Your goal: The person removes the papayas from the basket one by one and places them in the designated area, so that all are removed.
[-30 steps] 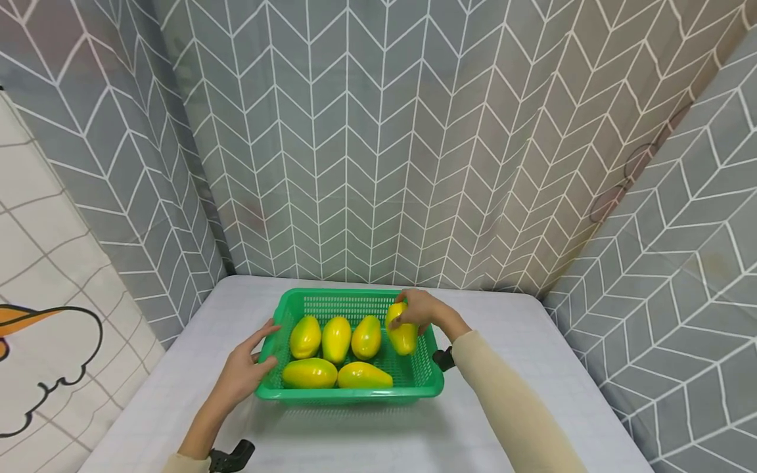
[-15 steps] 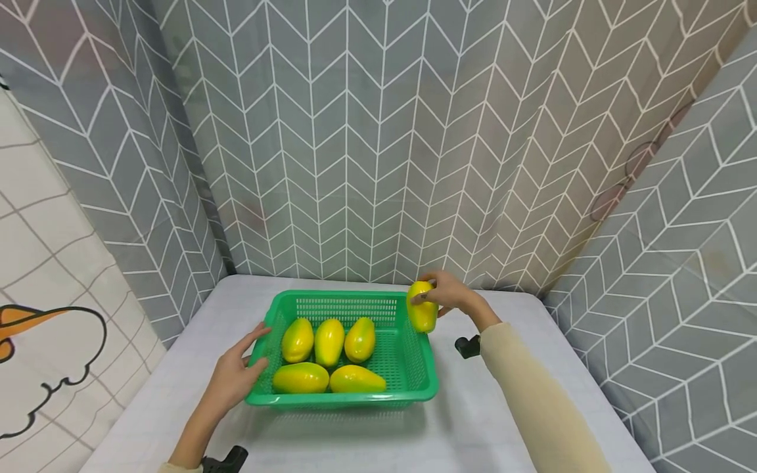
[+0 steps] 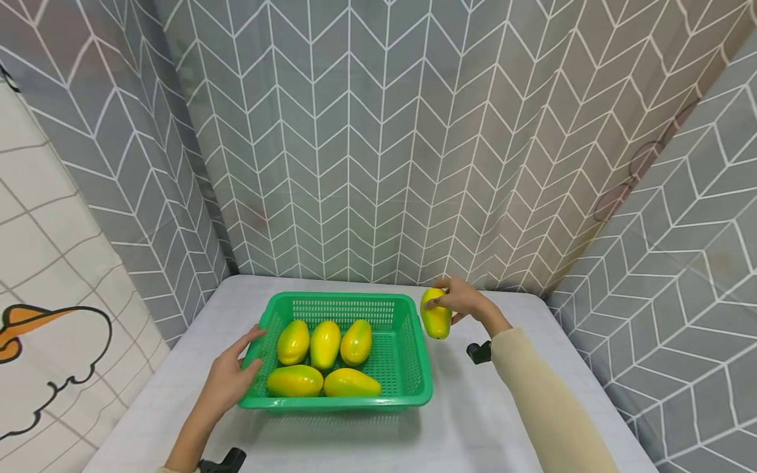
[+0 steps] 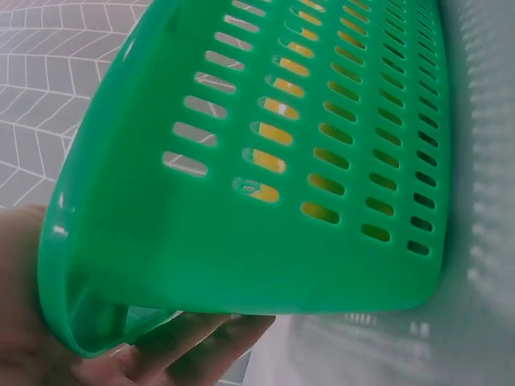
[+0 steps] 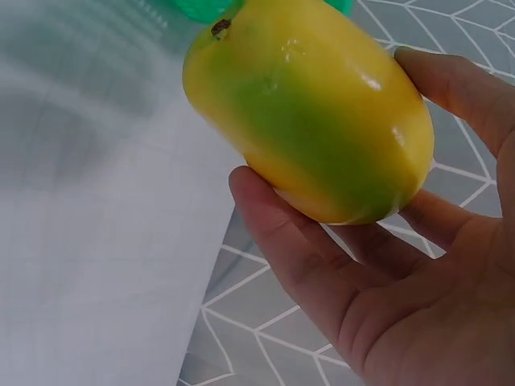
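Note:
In the head view, my right hand (image 3: 464,299) holds a yellow papaya (image 3: 436,314) just past the right rim of the green basket (image 3: 422,368). The right wrist view shows the green patch and dark stem spot on this papaya (image 5: 322,112), with thumb and fingers around its sides. My left hand (image 3: 227,378) grips the basket's left rim. In the left wrist view its fingers (image 4: 189,342) reach around the end of the rim. Several papayas lie inside the basket: an upright row including a middle papaya (image 3: 324,345), and two sideways in front, one a papaya (image 3: 353,382).
The basket stands on a white-covered table (image 3: 491,420). Behind it hangs a grey curtain (image 3: 378,164) with white zigzag lines, and a similar one is at the right. A black wrist device (image 3: 478,353) sits by the right sleeve.
My right hand has lifted the papaya out of the basket's right end and carried it right, beyond the rim. The basket has shifted left and slightly nearer with my left hand.

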{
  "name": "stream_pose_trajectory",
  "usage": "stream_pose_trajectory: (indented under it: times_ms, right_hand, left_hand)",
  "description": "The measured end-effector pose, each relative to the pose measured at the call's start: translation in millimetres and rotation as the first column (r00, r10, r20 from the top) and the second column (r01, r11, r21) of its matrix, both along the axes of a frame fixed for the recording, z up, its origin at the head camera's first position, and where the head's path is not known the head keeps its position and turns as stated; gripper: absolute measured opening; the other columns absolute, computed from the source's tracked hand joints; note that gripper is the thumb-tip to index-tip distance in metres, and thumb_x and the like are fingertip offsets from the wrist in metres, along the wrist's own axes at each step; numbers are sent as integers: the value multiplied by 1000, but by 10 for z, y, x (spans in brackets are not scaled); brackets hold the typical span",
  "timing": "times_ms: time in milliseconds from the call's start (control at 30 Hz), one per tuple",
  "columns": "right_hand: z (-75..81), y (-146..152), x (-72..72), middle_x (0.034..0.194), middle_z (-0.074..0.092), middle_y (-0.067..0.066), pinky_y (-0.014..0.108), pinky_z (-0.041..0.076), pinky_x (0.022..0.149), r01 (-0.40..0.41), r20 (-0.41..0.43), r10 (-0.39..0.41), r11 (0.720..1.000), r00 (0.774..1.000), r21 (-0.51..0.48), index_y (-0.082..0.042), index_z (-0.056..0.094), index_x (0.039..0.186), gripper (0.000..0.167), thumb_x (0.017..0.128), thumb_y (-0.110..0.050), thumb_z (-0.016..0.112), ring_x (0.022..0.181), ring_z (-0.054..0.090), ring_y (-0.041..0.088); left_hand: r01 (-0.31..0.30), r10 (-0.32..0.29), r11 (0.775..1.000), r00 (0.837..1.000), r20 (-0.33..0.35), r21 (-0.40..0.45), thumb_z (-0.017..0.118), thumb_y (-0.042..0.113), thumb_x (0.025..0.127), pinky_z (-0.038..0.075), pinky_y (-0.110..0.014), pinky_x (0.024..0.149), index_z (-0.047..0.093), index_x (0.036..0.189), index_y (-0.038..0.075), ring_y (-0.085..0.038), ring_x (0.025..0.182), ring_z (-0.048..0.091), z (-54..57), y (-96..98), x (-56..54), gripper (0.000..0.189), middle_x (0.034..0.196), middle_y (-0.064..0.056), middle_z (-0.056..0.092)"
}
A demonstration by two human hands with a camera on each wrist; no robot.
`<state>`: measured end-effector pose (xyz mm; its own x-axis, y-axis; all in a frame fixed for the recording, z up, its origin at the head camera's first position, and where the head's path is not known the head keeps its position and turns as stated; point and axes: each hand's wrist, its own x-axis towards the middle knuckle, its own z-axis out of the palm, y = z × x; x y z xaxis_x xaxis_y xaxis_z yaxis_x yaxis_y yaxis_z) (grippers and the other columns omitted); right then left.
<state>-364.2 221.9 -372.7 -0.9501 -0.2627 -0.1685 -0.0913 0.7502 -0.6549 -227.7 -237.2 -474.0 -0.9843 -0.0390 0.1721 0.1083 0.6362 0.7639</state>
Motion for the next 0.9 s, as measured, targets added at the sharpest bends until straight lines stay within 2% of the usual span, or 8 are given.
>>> stream_pose_trajectory:
  times_ms: [167, 300, 467, 567, 633, 800, 833, 900]
  right_hand:
    - [-44, 19, -26, 137, 63, 27, 52, 66, 83, -1, -3, 2, 999, 1000, 35, 2, 51, 152, 70, 94, -30, 74, 117, 67, 38]
    - [-100, 39, -39, 136, 63, 27, 50, 66, 80, 11, 1, -11, 999, 1000, 53, 2, 52, 151, 70, 94, -30, 75, 116, 67, 38]
    - [-177, 62, -31, 139, 59, 28, 50, 66, 78, 44, 17, -46, 997, 999, 65, 3, 53, 150, 70, 93, -29, 76, 117, 66, 39]
    - [-240, 60, -28, 140, 58, 28, 52, 66, 80, 65, 31, -67, 995, 997, 72, 2, 53, 151, 70, 92, -30, 76, 117, 65, 39]
    - [-290, 55, -32, 140, 59, 28, 52, 66, 80, 68, 37, -71, 994, 997, 81, 2, 53, 150, 70, 92, -30, 75, 116, 66, 38]
    - [-434, 61, -39, 138, 61, 26, 52, 66, 78, 92, 49, -97, 990, 994, 110, 2, 54, 149, 69, 92, -29, 75, 114, 66, 36]
    - [-461, 62, -37, 139, 61, 26, 52, 66, 79, 96, 50, -102, 989, 994, 113, 2, 54, 149, 69, 91, -29, 75, 114, 66, 36]
    - [-511, 61, -39, 140, 60, 26, 52, 66, 79, 106, 58, -113, 988, 992, 109, 2, 54, 149, 68, 91, -29, 76, 114, 65, 35]
  left_hand:
    - [-28, 28, 1000, 1000, 3, -12, 57, 3, 100, 59, -52, 101, 49, 156, 7, -49, 136, 59, -3, -24, 19, 56, 171, -20, 35]
    - [-51, 51, 999, 998, 25, -6, 57, 5, 100, 62, -31, 89, 48, 157, 7, -49, 131, 64, -15, -27, 16, 57, 172, -18, 35]
    - [-71, 71, 997, 997, 32, 8, 57, 6, 100, 51, -15, 78, 48, 157, 6, -48, 126, 68, -34, -11, 21, 58, 172, -16, 35]
    - [-83, 83, 997, 996, 20, -1, 57, 6, 100, 53, -21, 81, 49, 156, 6, -48, 125, 68, -38, 3, 28, 57, 171, -15, 37]
    - [-90, 90, 996, 996, 13, -15, 57, 6, 100, 59, -33, 90, 49, 156, 6, -48, 129, 65, -37, 15, 34, 56, 171, -16, 38]
    - [-98, 97, 994, 995, -15, -49, 56, 6, 100, 51, -62, 107, 50, 155, 5, -49, 145, 51, -33, 44, 50, 55, 170, -16, 39]
    - [-102, 101, 993, 995, -22, -53, 56, 6, 100, 53, -58, 103, 51, 155, 6, -48, 141, 55, -32, 46, 51, 55, 169, -16, 40]
    - [-114, 112, 992, 993, -29, -53, 57, 7, 100, 57, -46, 89, 52, 154, 7, -40, 116, 69, -30, 45, 50, 54, 169, -16, 41]
